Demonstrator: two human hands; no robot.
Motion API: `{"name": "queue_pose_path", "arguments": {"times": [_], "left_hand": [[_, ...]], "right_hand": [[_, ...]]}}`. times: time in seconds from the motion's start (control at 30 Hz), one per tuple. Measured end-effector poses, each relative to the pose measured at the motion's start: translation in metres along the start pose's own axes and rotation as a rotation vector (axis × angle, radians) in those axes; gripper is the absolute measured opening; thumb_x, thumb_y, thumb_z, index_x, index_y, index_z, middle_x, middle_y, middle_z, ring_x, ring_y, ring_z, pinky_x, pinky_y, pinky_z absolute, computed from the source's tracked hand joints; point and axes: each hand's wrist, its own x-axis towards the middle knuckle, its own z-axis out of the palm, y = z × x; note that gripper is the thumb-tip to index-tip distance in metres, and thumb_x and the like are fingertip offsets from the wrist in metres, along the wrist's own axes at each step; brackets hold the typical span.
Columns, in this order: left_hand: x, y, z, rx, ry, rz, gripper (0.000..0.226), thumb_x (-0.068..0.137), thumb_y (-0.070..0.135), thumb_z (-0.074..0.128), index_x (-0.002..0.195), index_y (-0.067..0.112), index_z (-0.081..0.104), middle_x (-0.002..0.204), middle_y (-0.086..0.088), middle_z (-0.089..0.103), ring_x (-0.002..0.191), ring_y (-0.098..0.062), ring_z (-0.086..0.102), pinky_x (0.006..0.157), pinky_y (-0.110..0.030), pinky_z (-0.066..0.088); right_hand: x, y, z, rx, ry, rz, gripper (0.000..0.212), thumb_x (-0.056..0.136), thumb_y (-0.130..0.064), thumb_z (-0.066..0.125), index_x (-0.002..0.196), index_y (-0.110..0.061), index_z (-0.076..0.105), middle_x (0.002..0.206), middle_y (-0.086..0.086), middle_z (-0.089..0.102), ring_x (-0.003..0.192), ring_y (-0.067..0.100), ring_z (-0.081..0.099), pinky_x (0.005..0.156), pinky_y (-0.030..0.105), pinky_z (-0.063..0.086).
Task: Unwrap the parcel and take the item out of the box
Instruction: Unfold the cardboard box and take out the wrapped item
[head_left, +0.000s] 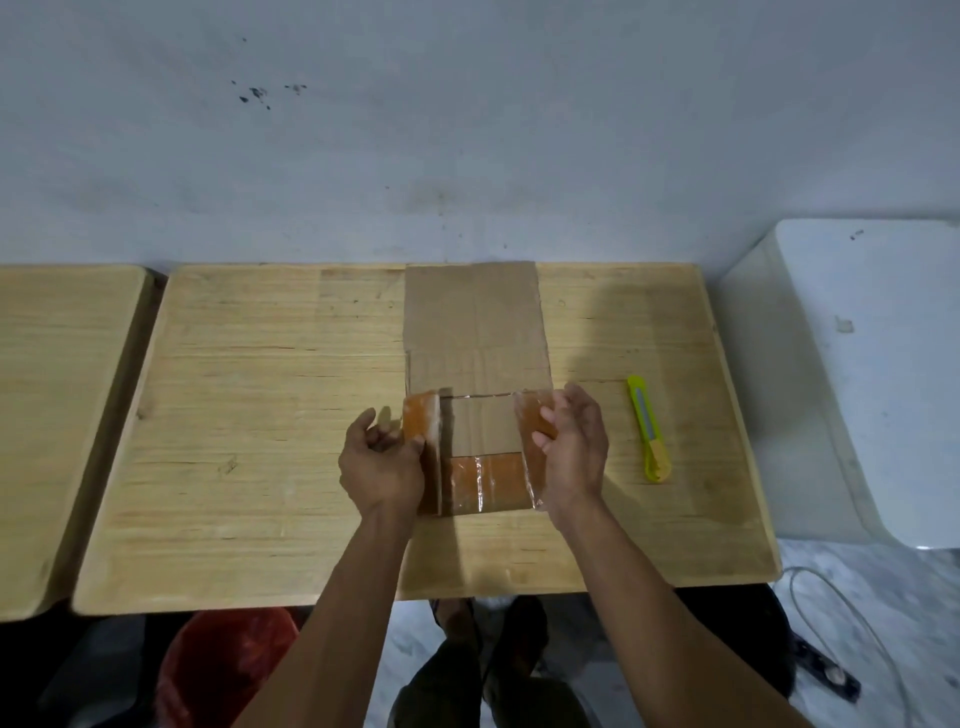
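Risk here of tearing a taped side flap or jerking the cardboard box off its spot, should the two pulls come uneven against the glossy tape. Left hand curled round the left orange-taped flap, thumb on top; right hand pinching the right taped flap, both spread outward. Box sitting mid-table between the two grips, far flap lying flat. No item visible inside yet. Yellow-green utility knife idle, just right of the right hand.
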Motion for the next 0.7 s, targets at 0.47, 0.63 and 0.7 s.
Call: {"name": "queue_pose_path", "arguments": {"times": [0.47, 0.63, 0.7], "left_hand": [[0.044, 0.009, 0.007, -0.184, -0.312, 0.017, 0.102, 0.063, -0.026, 0.074, 0.147, 0.023, 0.043, 0.14, 0.008, 0.05, 0.074, -0.013, 0.057, 0.079, -0.031, 0.061], [0.053, 0.022, 0.01, -0.069, -0.411, 0.024, 0.101, 0.062, -0.029, 0.072, 0.146, 0.019, 0.043, 0.114, 0.009, 0.059, 0.096, -0.014, 0.062, 0.079, -0.027, 0.059], [0.057, 0.024, 0.012, -0.021, -0.406, 0.024, 0.103, 0.059, -0.028, 0.075, 0.145, 0.02, 0.045, 0.114, 0.006, 0.059, 0.099, -0.014, 0.063, 0.087, -0.033, 0.058]], "right_hand": [[0.029, -0.003, 0.025, 0.008, -0.075, 0.026, 0.048, 0.101, -0.004, 0.049, 0.145, -0.021, 0.041, 0.122, -0.013, 0.054, 0.095, -0.007, 0.063, 0.096, 0.042, 0.055], [0.036, -0.002, 0.025, 0.014, -0.088, 0.043, 0.051, 0.101, -0.006, 0.047, 0.148, -0.022, 0.036, 0.134, -0.008, 0.047, 0.103, -0.002, 0.056, 0.093, 0.042, 0.056], [0.038, -0.003, 0.025, 0.015, -0.074, 0.047, 0.051, 0.101, -0.008, 0.048, 0.149, -0.02, 0.035, 0.133, -0.008, 0.047, 0.103, 0.0, 0.055, 0.092, 0.045, 0.056]]}}
